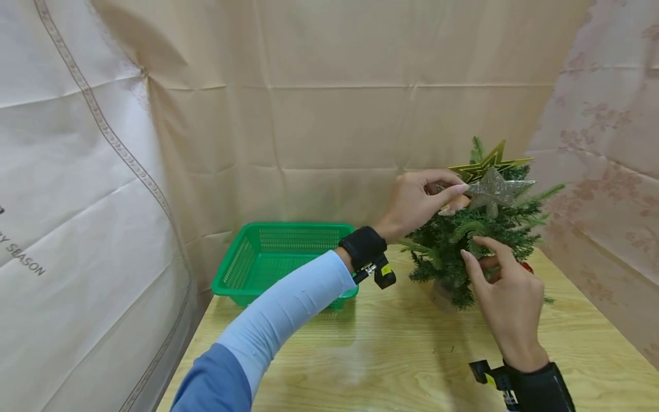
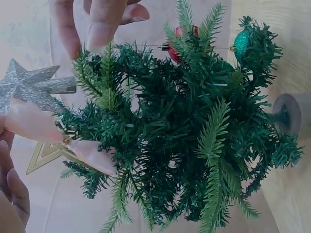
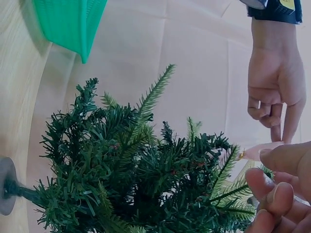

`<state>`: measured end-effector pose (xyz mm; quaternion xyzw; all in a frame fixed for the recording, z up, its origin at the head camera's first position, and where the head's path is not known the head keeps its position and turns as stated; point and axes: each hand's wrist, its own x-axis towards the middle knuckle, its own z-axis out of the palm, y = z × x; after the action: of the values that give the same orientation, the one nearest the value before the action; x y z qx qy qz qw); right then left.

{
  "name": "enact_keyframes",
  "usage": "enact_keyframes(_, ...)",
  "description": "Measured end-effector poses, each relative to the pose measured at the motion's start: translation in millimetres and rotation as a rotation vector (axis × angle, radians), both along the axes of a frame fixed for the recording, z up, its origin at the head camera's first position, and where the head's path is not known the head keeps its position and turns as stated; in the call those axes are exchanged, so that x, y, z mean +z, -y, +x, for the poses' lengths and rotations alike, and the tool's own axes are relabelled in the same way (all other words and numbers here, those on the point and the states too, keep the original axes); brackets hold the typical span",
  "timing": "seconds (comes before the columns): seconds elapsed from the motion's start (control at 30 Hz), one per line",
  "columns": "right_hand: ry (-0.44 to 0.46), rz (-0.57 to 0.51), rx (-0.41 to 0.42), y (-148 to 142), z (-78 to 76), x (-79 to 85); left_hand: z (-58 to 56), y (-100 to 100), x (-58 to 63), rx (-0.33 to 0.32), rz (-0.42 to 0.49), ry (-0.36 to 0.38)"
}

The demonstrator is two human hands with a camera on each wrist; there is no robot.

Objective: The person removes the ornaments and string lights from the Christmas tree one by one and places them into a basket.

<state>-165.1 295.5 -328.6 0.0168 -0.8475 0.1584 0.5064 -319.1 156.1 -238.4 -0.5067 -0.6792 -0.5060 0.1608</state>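
Note:
A small artificial Christmas tree (image 1: 463, 246) stands upright on the table, with a glittery silver star (image 1: 494, 191) and a gold star (image 2: 43, 158) at its top. My left hand (image 1: 419, 200) pinches one end of a pale pink bow (image 2: 34, 124) beside the treetop, close to the silver star. In the left wrist view the bow's other loop lies against the branches. My right hand (image 1: 507, 292) is at the near side of the tree, thumb and index finger apart. Its fingertips (image 2: 99, 36) are by a light green branch tip, with nothing seen between them.
A green plastic basket (image 1: 242, 252) sits on the wooden table (image 1: 381, 349) left of the tree, partly behind my left arm. Red (image 2: 176, 51) and green (image 2: 240, 46) baubles hang on the tree. Beige cloth (image 1: 329, 126) hangs behind; patterned cloth (image 1: 607, 183) hangs at the right.

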Motion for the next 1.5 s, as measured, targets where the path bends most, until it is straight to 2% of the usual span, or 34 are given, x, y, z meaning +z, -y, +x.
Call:
enact_keyframes(0.1, 0.001, -0.001, 0.003, 0.0, 0.3, 0.0, 2.5, -1.9, -0.2, 0.009, -0.031, 0.004)
enact_keyframes(0.17, 0.003, 0.004, 0.003, 0.1, 0.4, 0.1, 4.3, -3.6, -0.4, -0.002, -0.042, 0.033)
enact_keyframes(0.3, 0.006, 0.011, 0.000, 0.0, 0.6, -0.1, 7.3, -7.2, -0.7, -0.063, -0.038, 0.127)
enact_keyframes(0.53, 0.008, 0.011, -0.009, -1.1, 0.7, 0.4, 11.8, -10.6, 2.0, -0.118, -0.063, 0.307)
enact_keyframes(0.6, 0.009, 0.010, -0.012, -1.2, 1.1, 0.3, 17.6, -8.4, 6.0, -0.143, -0.059, 0.355)
enact_keyframes(0.7, -0.004, 0.026, -0.015, -0.7, 1.8, 2.3, 30.5, -1.1, 15.3, -0.168, -0.050, 0.384)
enact_keyframes(0.8, -0.033, 0.070, -0.023, 0.9, 1.2, 9.6, 39.4, 3.0, 21.3, -0.155, -0.050, 0.398)
enact_keyframes(0.87, -0.063, 0.110, -0.029, 2.5, -1.4, 17.6, 41.4, 3.6, 22.3, -0.157, -0.038, 0.416)
enact_keyframes(1.0, -0.089, 0.163, -0.069, 6.2, -9.4, 36.3, 37.2, 0.8, 19.0, -0.193, 0.005, 0.440)
enact_keyframes(1.17, -0.059, 0.156, -0.104, 7.4, -21.4, 53.7, 19.6, -12.4, 6.0, -0.195, 0.019, 0.418)
enact_keyframes(1.3, -0.011, 0.136, -0.125, 4.0, -25.5, 55.0, 13.7, -18.8, -1.1, -0.215, 0.040, 0.405)
enact_keyframes(1.43, 0.031, 0.117, -0.140, -2.9, -23.7, 53.6, 14.7, -17.1, -2.1, -0.236, 0.080, 0.408)
enact_keyframes(1.5, 0.045, 0.108, -0.136, -7.0, -22.4, 54.5, 16.5, -14.2, -0.3, -0.251, 0.119, 0.432)
